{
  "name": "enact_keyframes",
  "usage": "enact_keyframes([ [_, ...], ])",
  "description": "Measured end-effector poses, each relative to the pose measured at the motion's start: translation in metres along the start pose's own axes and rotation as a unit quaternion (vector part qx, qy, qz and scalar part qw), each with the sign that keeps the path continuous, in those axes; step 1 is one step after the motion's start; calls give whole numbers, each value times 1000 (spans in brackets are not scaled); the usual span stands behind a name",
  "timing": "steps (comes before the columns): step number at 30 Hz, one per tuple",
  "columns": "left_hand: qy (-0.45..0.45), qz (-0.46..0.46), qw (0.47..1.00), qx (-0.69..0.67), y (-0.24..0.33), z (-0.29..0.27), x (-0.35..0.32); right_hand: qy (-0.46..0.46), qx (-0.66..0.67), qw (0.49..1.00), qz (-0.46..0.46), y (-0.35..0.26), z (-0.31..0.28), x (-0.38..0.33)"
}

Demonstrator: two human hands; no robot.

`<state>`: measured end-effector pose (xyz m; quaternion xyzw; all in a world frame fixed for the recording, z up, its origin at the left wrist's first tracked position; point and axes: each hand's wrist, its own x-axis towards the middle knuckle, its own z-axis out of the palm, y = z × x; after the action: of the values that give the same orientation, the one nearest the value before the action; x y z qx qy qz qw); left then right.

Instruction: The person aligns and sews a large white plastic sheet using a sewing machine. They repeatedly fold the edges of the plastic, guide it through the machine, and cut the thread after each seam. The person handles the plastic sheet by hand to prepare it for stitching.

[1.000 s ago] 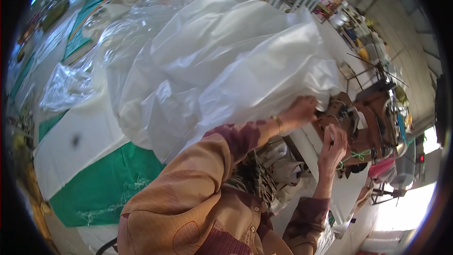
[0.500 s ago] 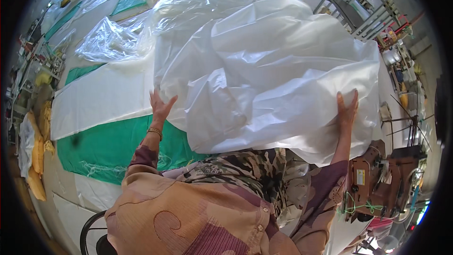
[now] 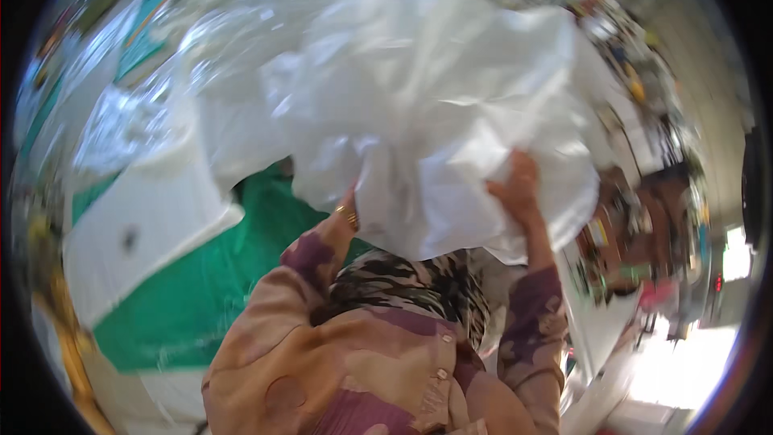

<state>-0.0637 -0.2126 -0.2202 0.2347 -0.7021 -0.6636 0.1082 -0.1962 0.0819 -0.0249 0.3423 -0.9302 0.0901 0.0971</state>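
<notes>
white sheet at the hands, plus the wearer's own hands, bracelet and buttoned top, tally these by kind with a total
Hands: 2 (left hand, partly hidden; right hand)
White sheet at the hands: 1
Bracelet: 1
Buttoned top: 1
Total: 5

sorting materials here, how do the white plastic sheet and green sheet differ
The white plastic sheet is shiny; the green sheet looks duller. The white plastic sheet is heaped in folds; the green sheet lies flatter, further left. Both look thin and flexible.
</notes>
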Motion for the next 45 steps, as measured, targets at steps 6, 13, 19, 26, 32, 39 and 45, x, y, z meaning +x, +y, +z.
enact_keyframes([
  [6, -190, 227, 939, 177, 111, 15, -65, -58, 230, 970, -54, -88, -13, -80],
  [13, -409, 448, 756, 246, 246, 8, -187, 130, 332, 934, -24, -131, -85, -182],
  [19, -531, 581, 562, 255, 322, 5, -263, 259, 337, 905, 27, -117, -164, -285],
  [26, -605, 706, 333, 156, 367, 43, -279, 545, 435, 643, 317, -6, -215, -604],
  [32, -679, 563, 470, 31, 350, 100, -255, 686, -160, 288, 649, -204, -281, -970],
  [39, -606, 463, 635, 122, 319, 101, -199, 602, -351, -131, 705, -318, -261, -988],
  [45, -630, 449, 617, 145, 284, 123, -169, 657, -321, 209, 649, -174, -212, -1005],
])
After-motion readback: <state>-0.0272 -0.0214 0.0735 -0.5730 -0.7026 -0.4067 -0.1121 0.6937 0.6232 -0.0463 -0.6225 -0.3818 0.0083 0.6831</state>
